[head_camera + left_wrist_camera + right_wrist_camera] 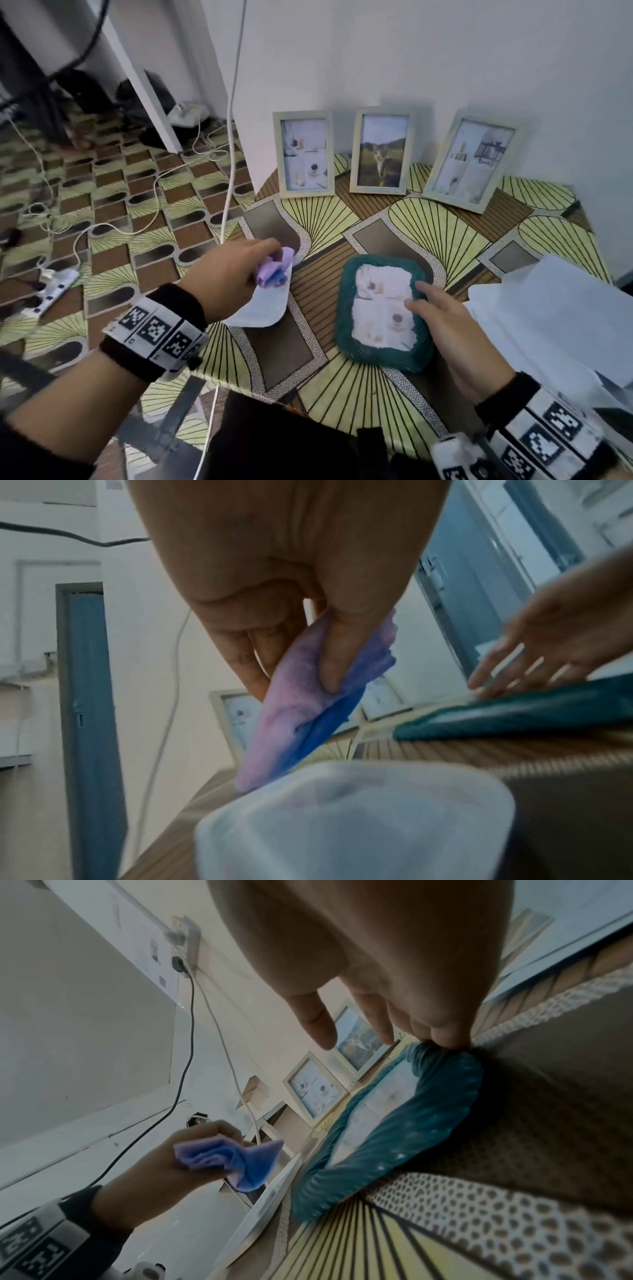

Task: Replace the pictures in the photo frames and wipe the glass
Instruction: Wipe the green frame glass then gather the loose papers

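A teal fluffy frame (346,308) (394,1145) (514,721) lies flat on the table, a pale picture showing in it. My right hand (416,296) (377,1031) rests straight fingers on its right rim, the thumb held apart. My left hand (270,260) (308,642) grips a bunched purple and blue cloth (274,270) (301,710) (236,1158) to the left of the frame. Under the cloth lies a white pane with rounded corners (263,305) (359,818) (260,1204). The cloth's lower tip hangs at the pane's far end.
Three pale green frames lean on the wall at the back: left (305,154), middle with a cat picture (382,150), right (469,164). White papers (555,308) lie at the right. A white cable (233,137) hangs at the table's left edge; more cables and a power strip (56,284) cover the floor.
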The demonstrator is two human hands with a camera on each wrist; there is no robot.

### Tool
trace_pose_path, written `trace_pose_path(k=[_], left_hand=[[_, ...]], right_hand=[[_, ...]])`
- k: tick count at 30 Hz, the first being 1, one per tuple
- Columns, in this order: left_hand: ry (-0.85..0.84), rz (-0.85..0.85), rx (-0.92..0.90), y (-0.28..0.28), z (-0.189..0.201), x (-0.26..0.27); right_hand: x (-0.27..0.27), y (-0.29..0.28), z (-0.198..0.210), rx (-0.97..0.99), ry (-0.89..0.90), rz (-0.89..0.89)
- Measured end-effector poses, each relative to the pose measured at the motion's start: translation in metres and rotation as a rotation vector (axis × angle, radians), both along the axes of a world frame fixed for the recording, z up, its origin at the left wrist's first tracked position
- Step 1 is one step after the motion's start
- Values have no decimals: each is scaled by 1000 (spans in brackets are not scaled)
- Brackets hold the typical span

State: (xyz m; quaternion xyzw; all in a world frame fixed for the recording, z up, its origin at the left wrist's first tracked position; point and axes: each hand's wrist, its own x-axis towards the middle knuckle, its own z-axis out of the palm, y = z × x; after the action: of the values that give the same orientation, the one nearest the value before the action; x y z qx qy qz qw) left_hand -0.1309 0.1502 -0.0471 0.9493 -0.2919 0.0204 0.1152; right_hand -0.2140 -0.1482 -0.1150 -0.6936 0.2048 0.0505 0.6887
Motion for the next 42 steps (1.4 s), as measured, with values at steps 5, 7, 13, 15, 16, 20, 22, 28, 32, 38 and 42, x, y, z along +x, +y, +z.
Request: trace_pose_path(k=[5, 7, 13, 15, 16, 20, 22, 28, 32, 38, 42], left_hand=[[219, 47, 199, 23, -23, -9], [245, 24, 223, 26, -29, -14], [350, 0, 220, 24, -23, -15], [323, 15, 228, 17, -17, -15], [284, 35, 215, 13, -13, -16], [74, -1, -90, -20, 3, -24], [137, -35, -236, -43, 3, -27], [299, -132, 188, -103, -28, -27], [309, -99, 89, -111, -39, -20], [538, 43, -374, -104, -44, -15], [685, 114, -592, -103, -48, -14]], right_hand=[[1, -1, -1, -91, 24, 47], [1, -1, -1, -108, 27, 47], [0, 1, -3, -122, 30, 40], [-1, 1, -2, -122, 12, 28], [-1, 0, -1, -128, -2, 16], [-1, -4, 3, -93, -23, -37], [-2, -7, 6, -88, -12, -45], [-6, -12, 13, -27, 9, -97], [-10, -12, 16, 25, 26, -131], [-7, -10, 20, 104, 22, -173], [-6, -11, 19, 151, 8, -236]])
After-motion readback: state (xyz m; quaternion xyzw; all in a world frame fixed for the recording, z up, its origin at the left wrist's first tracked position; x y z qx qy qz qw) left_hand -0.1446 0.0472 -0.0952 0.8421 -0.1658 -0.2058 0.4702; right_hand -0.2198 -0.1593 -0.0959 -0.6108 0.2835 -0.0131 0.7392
